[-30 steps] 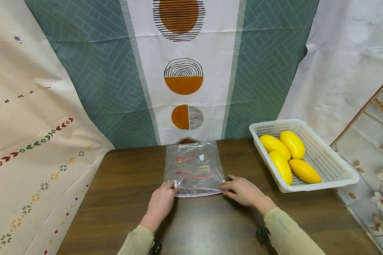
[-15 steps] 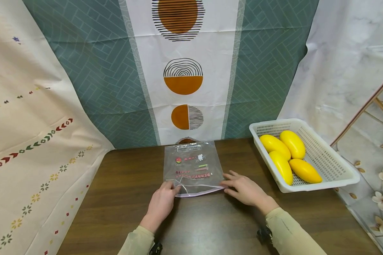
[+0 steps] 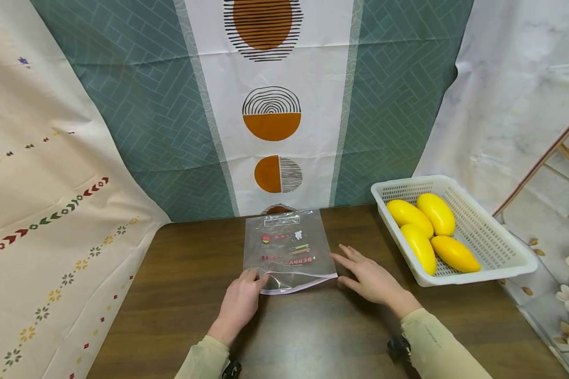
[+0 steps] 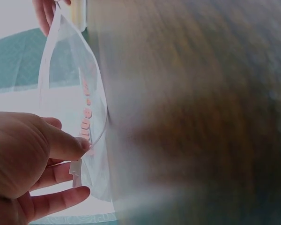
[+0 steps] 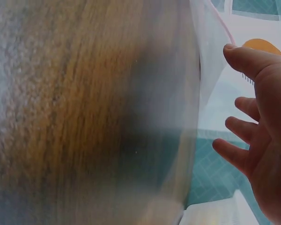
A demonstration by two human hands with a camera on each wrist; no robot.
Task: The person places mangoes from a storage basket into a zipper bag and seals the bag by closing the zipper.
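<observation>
A clear plastic zip bag (image 3: pixel 291 245) with printed pictures and a pale purple zip edge lies flat on the table, its mouth toward me. The left hand (image 3: pixel 239 300) pinches the bag's near left corner between thumb and fingers. In the left wrist view, the bag's mouth (image 4: pixel 104 93) gapes, and a small whitish slider (image 4: pixel 75 168) shows by the fingers. At the near right corner, the right hand (image 3: pixel 372 279) has its fingers spread and extended. It holds nothing, and in the right wrist view its thumb tip overlaps the bag's edge (image 5: pixel 222 23).
To the right on the brown wooden table (image 3: pixel 185 316) stands a white plastic basket (image 3: pixel 483 231). Several yellow mangoes (image 3: pixel 417 247) lie in its left part. A patterned cloth (image 3: pixel 170 131) hangs along the table's back edge, with other cloths at both sides.
The right hand has let go of the bag's near right corner and shifted slightly right, fingers spreading. The bag's near edges have parted a little. The left hand keeps its place.
</observation>
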